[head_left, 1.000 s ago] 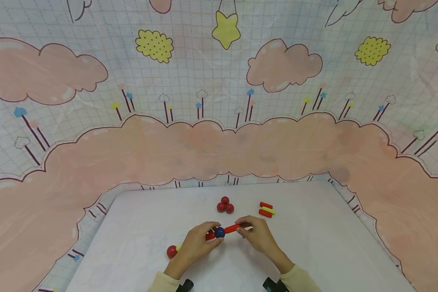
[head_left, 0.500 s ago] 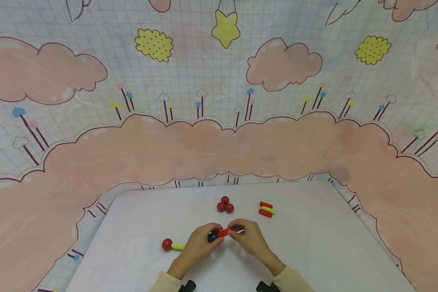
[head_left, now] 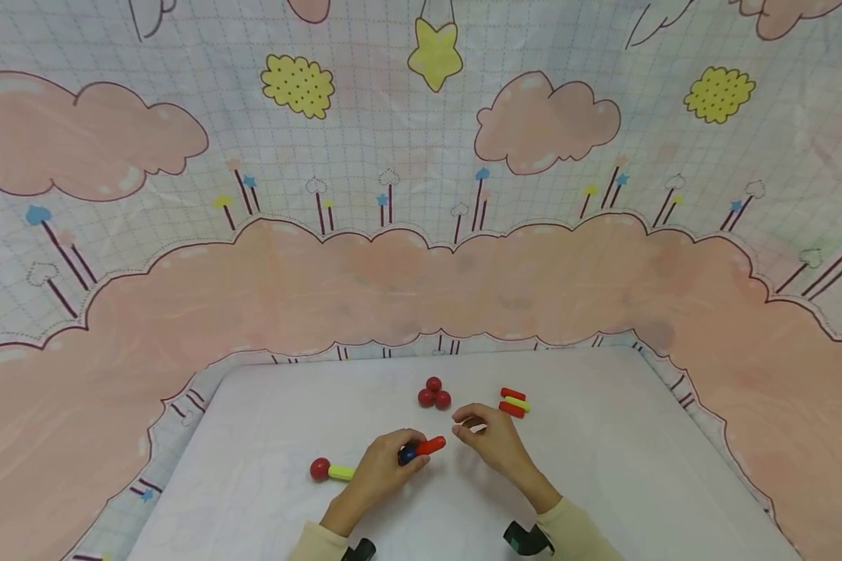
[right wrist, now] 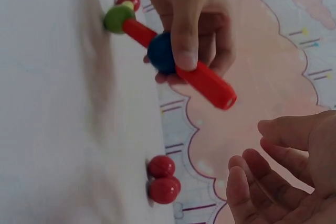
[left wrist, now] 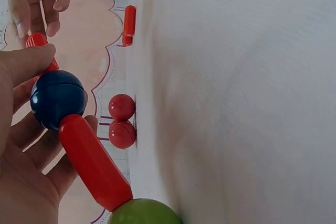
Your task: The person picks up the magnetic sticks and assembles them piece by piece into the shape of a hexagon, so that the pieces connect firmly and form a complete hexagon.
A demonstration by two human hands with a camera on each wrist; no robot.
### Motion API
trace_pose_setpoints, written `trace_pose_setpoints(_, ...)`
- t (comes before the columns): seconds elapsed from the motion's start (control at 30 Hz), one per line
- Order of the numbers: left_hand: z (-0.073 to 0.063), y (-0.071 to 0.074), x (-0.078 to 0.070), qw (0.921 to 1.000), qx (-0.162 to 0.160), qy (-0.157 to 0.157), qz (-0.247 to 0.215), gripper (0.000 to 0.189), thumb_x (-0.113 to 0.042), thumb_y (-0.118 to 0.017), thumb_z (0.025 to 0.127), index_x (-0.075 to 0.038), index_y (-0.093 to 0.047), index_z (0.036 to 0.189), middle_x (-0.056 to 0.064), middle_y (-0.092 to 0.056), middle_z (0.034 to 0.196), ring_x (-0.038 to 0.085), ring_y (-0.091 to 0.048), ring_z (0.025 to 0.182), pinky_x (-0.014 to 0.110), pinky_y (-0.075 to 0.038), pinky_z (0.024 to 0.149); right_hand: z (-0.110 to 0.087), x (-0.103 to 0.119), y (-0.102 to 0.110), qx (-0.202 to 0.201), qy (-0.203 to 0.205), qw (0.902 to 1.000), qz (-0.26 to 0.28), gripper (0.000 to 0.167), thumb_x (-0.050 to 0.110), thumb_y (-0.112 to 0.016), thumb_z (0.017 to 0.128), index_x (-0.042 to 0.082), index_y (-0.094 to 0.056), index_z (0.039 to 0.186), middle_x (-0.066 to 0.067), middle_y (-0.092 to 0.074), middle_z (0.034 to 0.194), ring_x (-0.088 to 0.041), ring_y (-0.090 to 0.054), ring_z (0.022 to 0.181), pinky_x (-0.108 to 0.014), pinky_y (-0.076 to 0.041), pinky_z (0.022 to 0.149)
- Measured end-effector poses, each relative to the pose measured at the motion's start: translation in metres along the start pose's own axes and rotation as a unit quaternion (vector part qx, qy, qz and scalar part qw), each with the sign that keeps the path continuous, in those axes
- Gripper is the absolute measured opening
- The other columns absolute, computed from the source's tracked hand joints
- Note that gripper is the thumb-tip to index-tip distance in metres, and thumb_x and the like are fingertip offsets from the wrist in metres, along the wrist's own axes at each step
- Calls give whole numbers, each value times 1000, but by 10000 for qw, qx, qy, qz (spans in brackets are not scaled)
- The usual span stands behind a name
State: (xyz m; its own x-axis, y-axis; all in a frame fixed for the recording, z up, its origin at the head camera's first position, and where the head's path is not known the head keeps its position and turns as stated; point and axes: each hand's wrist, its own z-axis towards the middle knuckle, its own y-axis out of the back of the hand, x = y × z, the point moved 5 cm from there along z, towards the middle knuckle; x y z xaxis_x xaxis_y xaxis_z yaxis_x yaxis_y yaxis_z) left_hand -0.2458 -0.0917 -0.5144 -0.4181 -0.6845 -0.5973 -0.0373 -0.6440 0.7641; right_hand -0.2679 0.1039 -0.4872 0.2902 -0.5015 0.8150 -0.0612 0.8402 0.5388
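Observation:
My left hand (head_left: 382, 471) grips a toy chain of balls and rods at its blue ball (left wrist: 58, 99). One red rod (right wrist: 212, 88) sticks out of that ball toward the right, its far end free. From the other side a second red rod (left wrist: 94, 161) runs to a green ball (right wrist: 119, 19). Beyond it, a yellow rod (head_left: 341, 472) and a red ball (head_left: 320, 469) show left of the wrist in the head view. My right hand (head_left: 494, 444) is apart from the chain, fingers loosely bent, holding nothing.
Three loose red balls (head_left: 434, 395) lie together behind the hands on the white table (head_left: 288, 405). To their right are two red rods and a yellow rod (head_left: 515, 403), side by side. A patterned cloth (head_left: 421, 288) rises behind the table.
My right hand pinched the red rod against the blue ball, then let go and drew back to the right. The chain shifted slightly left with my left hand.

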Motion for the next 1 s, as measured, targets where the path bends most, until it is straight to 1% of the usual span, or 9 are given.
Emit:
trace_pose_setpoints(0.17, 0, 0, 0, 10000, 44, 82, -35, 26, -26, -74, 88, -19, -67, 112, -4, -71, 107, 11, -62, 94, 41, -54, 92, 12, -10, 4, -78, -166, 9998, -8, 16, 17, -73, 88, 11, -71, 103, 1, -72, 96, -15, -65, 89, -31, -56, 80)
trace_pose_setpoints(0.3, 0, 0, 2, 9998, 104, 181, -69, 27, -28, -74, 88, -19, -67, 112, -4, -71, 109, 12, -62, 96, 41, -53, 94, 20, -19, 4, -154, -331, 9993, 14, 19, 16, -73, 89, 8, -70, 105, -3, -71, 101, -17, -64, 91, -35, -57, 80)
trace_pose_setpoints(0.33, 0, 0, 2, 9997, 110, 212, -83, 27, -28, -74, 88, -19, -67, 113, -5, -71, 109, 12, -62, 97, 41, -53, 94, 22, -21, 4, -188, -366, 9992, 18, 19, 15, -73, 89, 8, -70, 106, -3, -71, 102, -18, -64, 92, -35, -57, 80)
trace_pose_setpoints(0.5, 0, 0, 2, 9998, 93, 164, -64, 27, -27, -75, 87, -19, -67, 111, -5, -71, 108, 11, -61, 94, 41, -54, 92, 31, -30, -1, -329, -503, 9982, 26, 21, 15, -72, 89, 7, -69, 108, -6, -70, 105, -22, -64, 95, -35, -58, 78)
trace_pose_setpoints(0.7, 0, -1, 1, 9997, 112, 191, -128, 26, -27, -74, 87, -20, -67, 111, -5, -71, 107, 11, -61, 94, 41, -53, 92, 41, -46, -11, -339, -697, 9969, 143, 24, 13, -71, 89, 5, -68, 111, -11, -69, 110, -23, -64, 96, -34, -58, 76)
trace_pose_setpoints(0.87, 1, 0, 0, 9996, 132, 222, -134, 26, -27, -74, 87, -20, -67, 111, -5, -71, 108, 11, -61, 95, 41, -53, 93, 48, -55, -18, -348, -1010, 9939, 290, 27, 13, -71, 89, 7, -66, 115, -14, -67, 115, -25, -63, 99, -37, -58, 82)
trace_pose_setpoints(1.0, 1, 1, 1, 9996, 117, 215, -130, 26, -29, -74, 87, -20, -67, 111, -5, -71, 108, 10, -61, 94, 41, -53, 92, 53, -58, -23, -343, -1270, 9910, 259, 31, 14, -71, 89, 10, -65, 119, -12, -66, 119, -25, -63, 103, -39, -57, 87)
